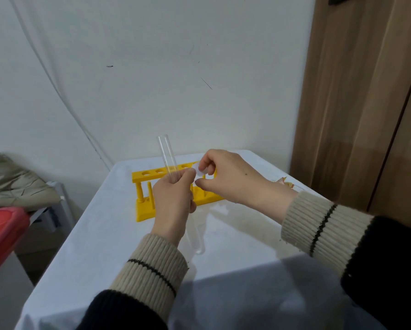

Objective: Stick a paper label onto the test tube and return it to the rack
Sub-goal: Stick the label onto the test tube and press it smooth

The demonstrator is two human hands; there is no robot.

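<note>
The left hand (173, 198) is gripping a clear test tube (167, 156) around its middle, fingers wrapped closed on the glass. The tube is standing nearly upright, tilted a little so that its open mouth is leaning up and away from the person while its rounded bottom is pointing down toward the worktop (99, 234), showing below the fist. So the long axis is running close to vertical, and the bare stretch of glass above the fist is what is facing the label.

The right hand (228, 177) is pinching a small white paper label (198, 171) between thumb and forefinger, just to the right of the tube and level with the top of the left fist. The label is sitting right beside the left thumb tip; whether it is already touching the glass cannot be told from here.

The right hand is plainly the nearer one for the sticking: the label looks to need only a short leftward press onto the tube's side, probably with the left hand holding the tube steady.

The yellow test tube rack (149, 175) is standing just behind both hands, its row of holes open and facing up.
</note>
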